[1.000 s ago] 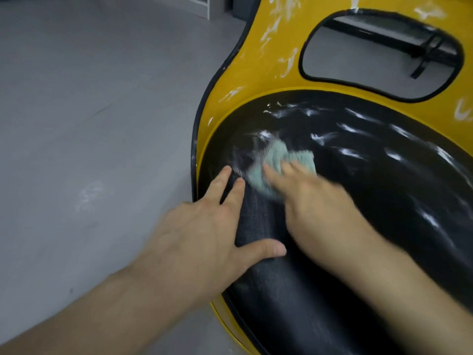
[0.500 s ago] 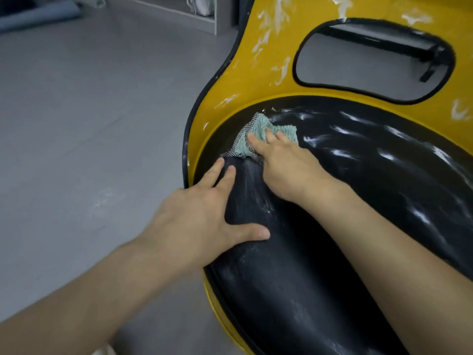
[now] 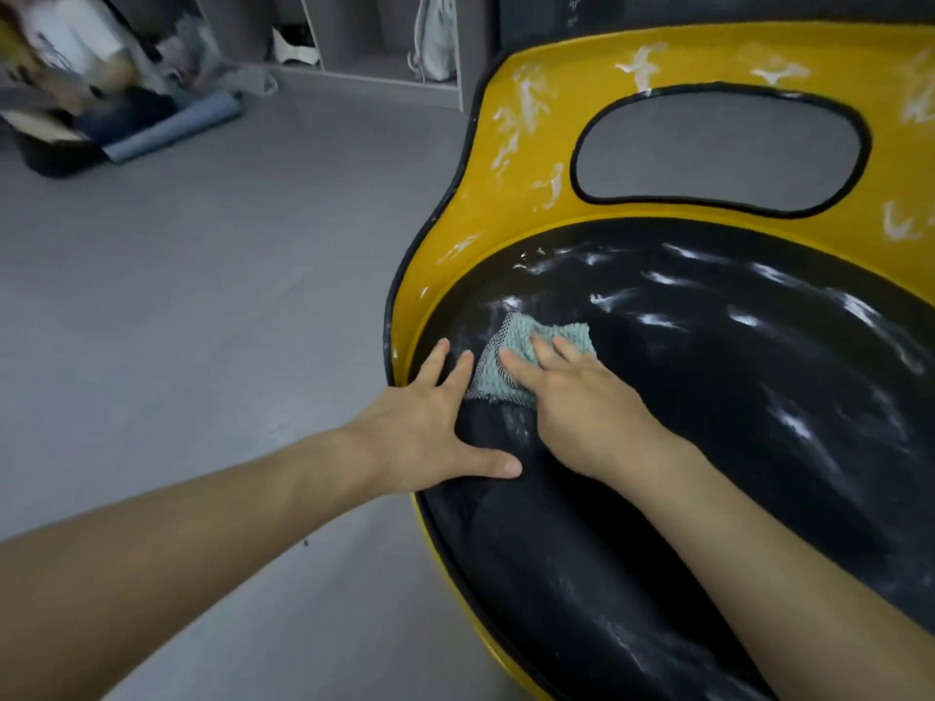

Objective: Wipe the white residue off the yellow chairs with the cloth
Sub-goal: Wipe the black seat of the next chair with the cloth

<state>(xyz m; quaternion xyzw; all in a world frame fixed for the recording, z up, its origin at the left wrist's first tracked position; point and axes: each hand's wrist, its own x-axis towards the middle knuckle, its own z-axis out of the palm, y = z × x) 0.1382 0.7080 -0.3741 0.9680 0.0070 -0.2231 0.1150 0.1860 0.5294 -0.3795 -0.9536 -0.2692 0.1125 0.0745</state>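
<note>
I press my right hand flat, fingers extended, onto the teal cloth at the seat's left edge, pinning rather than gripping it so it scrubs. My left hand lies open and splayed, holding nothing, steadying the yellow chair. White residue streaks the black seat pad and backrest; grey floor beyond.

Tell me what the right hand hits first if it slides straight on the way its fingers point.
Probably the white streaks on the black seat just past the cloth under the right hand; beyond them, the yellow backrest.
</note>
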